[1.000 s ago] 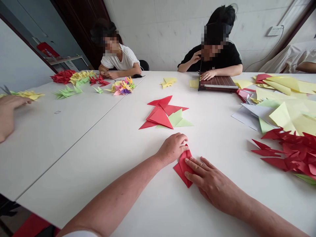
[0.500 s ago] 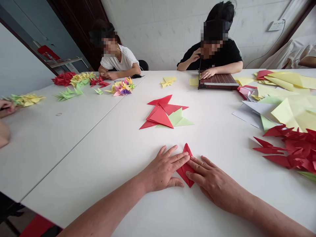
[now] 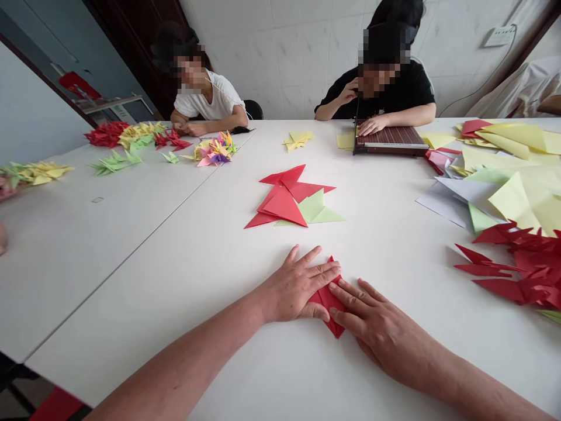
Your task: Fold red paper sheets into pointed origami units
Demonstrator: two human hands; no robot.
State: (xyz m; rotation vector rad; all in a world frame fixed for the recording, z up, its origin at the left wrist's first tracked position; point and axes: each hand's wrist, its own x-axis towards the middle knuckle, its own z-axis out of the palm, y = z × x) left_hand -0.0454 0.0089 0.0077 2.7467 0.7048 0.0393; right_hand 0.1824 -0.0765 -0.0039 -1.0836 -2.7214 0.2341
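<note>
On the table (image 3: pixel 175 263), the left hand (image 3: pixel 289 287) now lies spread, and the right hand (image 3: pixel 372 320) flat, fingers extended, on the red paper (image 3: pixel 328 298) between them, whose far tip (image 3: pixel 332 259) the left pinched a second ago, so the work has likely turned to pressing it flat.

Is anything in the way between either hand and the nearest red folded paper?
Nothing visible: the left hand and right hand both touch that red folded paper. The other red pieces and green piece lie beyond it.
</note>
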